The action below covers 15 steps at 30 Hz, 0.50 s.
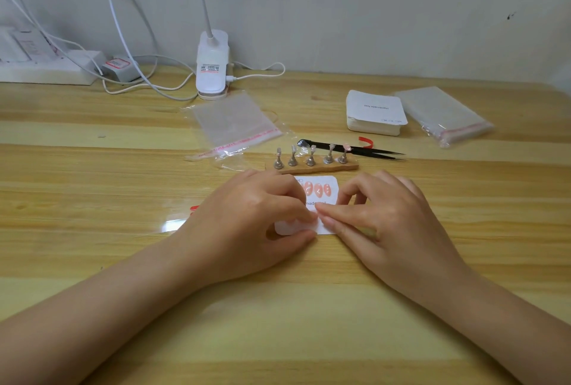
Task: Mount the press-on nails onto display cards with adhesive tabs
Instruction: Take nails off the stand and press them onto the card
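Left hand curled, pinching the white rounded display card with coral press-on nails, right hand pinching its edge, on pale wooden table

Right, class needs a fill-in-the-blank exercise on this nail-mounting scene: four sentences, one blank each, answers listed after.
1. Both hands, left hand and right hand, rest on a white display ____.
2. The wooden strip carries ____ metal nail stands.
3. The black tweezers lie ____ the stands, farther from the person.
4. The stack of blank cards sits to the ____ of the lamp base.

Answers: card; five; behind; right
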Available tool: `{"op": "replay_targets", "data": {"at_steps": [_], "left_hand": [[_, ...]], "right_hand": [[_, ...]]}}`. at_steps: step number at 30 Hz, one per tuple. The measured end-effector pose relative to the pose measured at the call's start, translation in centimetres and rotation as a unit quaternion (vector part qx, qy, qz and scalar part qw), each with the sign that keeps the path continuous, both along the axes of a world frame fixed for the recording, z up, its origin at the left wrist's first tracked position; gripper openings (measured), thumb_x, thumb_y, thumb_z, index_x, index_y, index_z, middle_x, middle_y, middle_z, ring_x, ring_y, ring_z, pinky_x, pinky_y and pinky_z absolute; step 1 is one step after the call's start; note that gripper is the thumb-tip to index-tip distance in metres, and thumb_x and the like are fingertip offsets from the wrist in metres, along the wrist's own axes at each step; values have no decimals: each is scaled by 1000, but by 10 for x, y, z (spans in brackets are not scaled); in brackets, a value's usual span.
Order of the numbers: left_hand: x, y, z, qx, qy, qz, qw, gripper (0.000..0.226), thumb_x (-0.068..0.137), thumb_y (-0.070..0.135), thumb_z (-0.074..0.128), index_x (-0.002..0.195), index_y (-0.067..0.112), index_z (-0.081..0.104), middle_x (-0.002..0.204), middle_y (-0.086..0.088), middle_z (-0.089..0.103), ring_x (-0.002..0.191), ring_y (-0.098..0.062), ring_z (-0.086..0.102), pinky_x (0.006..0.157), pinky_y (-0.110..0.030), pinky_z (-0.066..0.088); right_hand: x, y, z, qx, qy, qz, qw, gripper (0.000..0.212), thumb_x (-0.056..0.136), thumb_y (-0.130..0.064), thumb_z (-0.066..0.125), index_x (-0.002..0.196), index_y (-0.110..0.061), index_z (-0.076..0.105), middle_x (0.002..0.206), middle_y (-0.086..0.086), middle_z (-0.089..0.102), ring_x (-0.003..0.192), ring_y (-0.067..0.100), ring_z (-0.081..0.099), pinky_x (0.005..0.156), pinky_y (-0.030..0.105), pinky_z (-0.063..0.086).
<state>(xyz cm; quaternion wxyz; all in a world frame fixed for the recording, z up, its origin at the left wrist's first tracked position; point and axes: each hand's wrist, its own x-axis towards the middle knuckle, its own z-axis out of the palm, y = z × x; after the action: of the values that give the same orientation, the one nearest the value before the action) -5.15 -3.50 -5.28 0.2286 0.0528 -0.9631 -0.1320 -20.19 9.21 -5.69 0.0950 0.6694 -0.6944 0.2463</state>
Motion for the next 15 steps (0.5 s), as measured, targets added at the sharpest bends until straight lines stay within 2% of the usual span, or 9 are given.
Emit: {"op": "replay_targets", "data": {"at_steps": [6,9,15], "left_hand": [[0,0,-2,11,6,7,1000,22,78,35,60,80,18,73,83,5,65,73,-9,51,67,-25,43],[-1,0,-2,13,5,5,1000,22,78,34,60,80,17,73,83,5,65,73,-7,48,67,-23,40],[-1,-1,-3,25,9,0,1000,20,79,33,62,81,17,73,83,5,64,72,-8,50,64,-26,44]], "right_hand": [[2,1,-1,-11,34,-18,999,28,87,-34,47,89,-26,74,81,-6,57,75,12,43,70,29,30],[2,1,0,-7,38,-18,999,28,88,-34,47,89,-26,74,83,-6,58,77,11,43,72,29,29],[2,3,2,15,28,-10,999,29,88,-35,46,92,-26,73,84,-6,58,78,10,41,72,28,27]]}}
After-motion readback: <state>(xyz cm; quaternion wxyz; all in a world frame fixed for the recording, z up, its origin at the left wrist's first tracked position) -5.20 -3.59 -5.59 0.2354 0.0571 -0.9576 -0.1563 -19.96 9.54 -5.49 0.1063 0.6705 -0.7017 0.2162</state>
